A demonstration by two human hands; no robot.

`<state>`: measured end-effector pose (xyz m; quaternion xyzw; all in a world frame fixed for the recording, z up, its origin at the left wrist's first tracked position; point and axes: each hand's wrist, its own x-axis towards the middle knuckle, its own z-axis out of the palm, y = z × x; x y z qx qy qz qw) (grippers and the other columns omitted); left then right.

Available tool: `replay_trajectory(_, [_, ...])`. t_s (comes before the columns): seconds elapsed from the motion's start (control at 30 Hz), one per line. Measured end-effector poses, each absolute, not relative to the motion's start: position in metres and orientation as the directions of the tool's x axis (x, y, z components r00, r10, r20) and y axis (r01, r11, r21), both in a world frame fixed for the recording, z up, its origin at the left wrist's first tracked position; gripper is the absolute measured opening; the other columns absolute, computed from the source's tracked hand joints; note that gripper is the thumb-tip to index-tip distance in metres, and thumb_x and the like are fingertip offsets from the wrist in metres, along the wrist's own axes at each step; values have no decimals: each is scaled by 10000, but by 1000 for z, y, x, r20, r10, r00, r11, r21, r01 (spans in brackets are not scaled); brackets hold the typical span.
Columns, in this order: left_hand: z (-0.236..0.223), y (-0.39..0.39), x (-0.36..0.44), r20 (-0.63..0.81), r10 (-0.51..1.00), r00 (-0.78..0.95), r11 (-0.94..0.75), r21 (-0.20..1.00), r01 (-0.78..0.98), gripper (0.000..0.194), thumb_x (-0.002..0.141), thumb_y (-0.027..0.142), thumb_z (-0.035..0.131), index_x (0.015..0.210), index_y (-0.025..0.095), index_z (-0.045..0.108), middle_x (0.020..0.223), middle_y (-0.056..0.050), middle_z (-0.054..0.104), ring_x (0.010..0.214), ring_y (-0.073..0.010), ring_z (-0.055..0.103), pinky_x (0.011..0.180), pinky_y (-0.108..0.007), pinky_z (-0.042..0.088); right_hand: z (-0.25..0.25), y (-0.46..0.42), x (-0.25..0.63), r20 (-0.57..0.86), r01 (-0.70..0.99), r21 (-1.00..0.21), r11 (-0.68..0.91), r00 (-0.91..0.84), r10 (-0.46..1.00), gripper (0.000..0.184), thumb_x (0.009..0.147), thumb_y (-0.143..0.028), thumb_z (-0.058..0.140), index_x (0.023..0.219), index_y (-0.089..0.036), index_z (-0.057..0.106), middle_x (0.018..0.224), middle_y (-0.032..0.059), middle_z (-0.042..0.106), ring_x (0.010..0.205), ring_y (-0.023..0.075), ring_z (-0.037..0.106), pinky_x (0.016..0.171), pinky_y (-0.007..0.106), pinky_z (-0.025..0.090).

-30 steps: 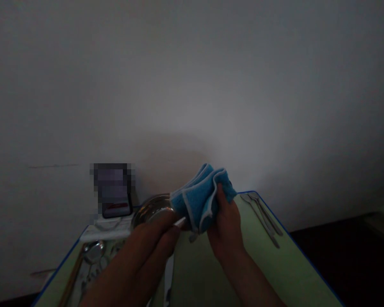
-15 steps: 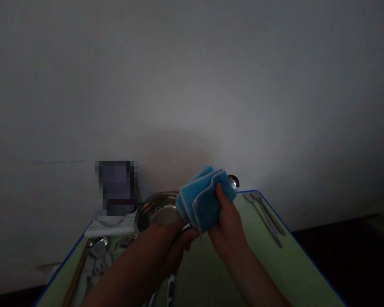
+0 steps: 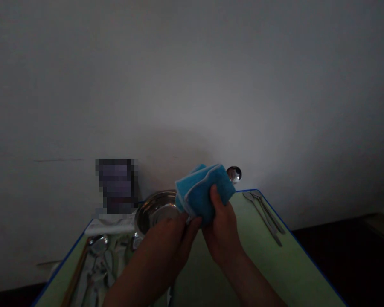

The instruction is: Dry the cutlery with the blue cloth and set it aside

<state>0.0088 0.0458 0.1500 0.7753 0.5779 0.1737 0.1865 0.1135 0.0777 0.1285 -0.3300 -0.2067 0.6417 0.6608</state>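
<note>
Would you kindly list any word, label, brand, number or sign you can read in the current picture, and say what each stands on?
No text can be read.
Dark upright device: pixelated, so anything on it is unreadable.
Blue cloth: no lettering shows.
Metal utensil poking out past the cloth: no marking visible.
Metal bowl and cutlery at the right: no marking can be made out in this dim view.

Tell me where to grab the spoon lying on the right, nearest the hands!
Probably pinch the spoon by its near handle end, from the near side: its handle points toward you, and that end lies apart from the other cutlery.
</note>
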Motion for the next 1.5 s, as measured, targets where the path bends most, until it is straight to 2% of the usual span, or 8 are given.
replay_trajectory(0.2, [150,50,10,61,958,279,-272,500,822,339,923,348,275,868,185,568,720,-46,652,702,-203,618,598,-285,418,121,73,107,-126,-655,-755,-25,108,986,347,697,-429,650,910,-158,614,803,11,667,646,111,591,604,224,466])
replay_trajectory(0.4, [149,53,10,84,936,342,-345,415,842,399,920,396,284,766,192,590,705,-43,655,664,-189,615,605,-284,405,124,89,117,-199,-790,-606,-90,40,979,278,751,-383,620,920,-163,626,789,2,691,650,124,629,652,253,507])
replay_trajectory(0.63, [151,48,16,40,931,363,-358,294,886,394,927,352,251,874,191,608,759,-79,670,728,-228,633,679,-334,429,123,112,137,-292,-881,-446,-159,-25,956,210,841,-313,525,792,-169,669,803,5,719,732,109,657,748,227,511])
replay_trajectory(1.0, [147,50,8,45,937,346,-322,496,807,313,917,363,288,799,194,524,697,-30,624,616,-171,584,545,-260,389,124,105,139,20,-783,-620,-43,-71,997,347,739,-362,649,1033,-182,621,951,37,702,871,172,652,830,322,502])
replay_trajectory(1.1, [144,53,8,33,940,340,-316,460,829,311,926,345,274,847,183,527,750,-47,636,649,-178,595,596,-278,403,120,106,135,-24,-780,-621,-80,-83,996,360,749,-372,637,1044,-167,616,972,49,697,862,170,654,830,320,501])
replay_trajectory(1.3, [142,53,15,-23,928,372,-349,297,889,364,926,323,257,819,174,571,735,-72,650,643,-196,605,590,-295,401,105,116,130,-319,-838,-508,-198,-31,947,339,794,-412,568,966,-127,631,922,64,709,811,162,661,767,294,522])
replay_trajectory(1.4, [150,47,11,-28,915,403,-377,300,876,401,926,358,247,806,188,590,702,-61,651,628,-200,608,570,-293,401,105,117,135,-271,-815,-574,-80,98,957,322,753,-390,626,956,-140,630,915,47,711,778,157,662,735,286,531])
replay_trajectory(1.5, [162,42,-5,-32,928,370,-329,393,859,405,912,385,267,764,195,593,686,-44,656,603,-185,609,543,-270,406,110,117,145,-98,-690,-718,91,230,968,341,702,-392,673,948,-159,633,896,35,713,761,167,661,727,302,529])
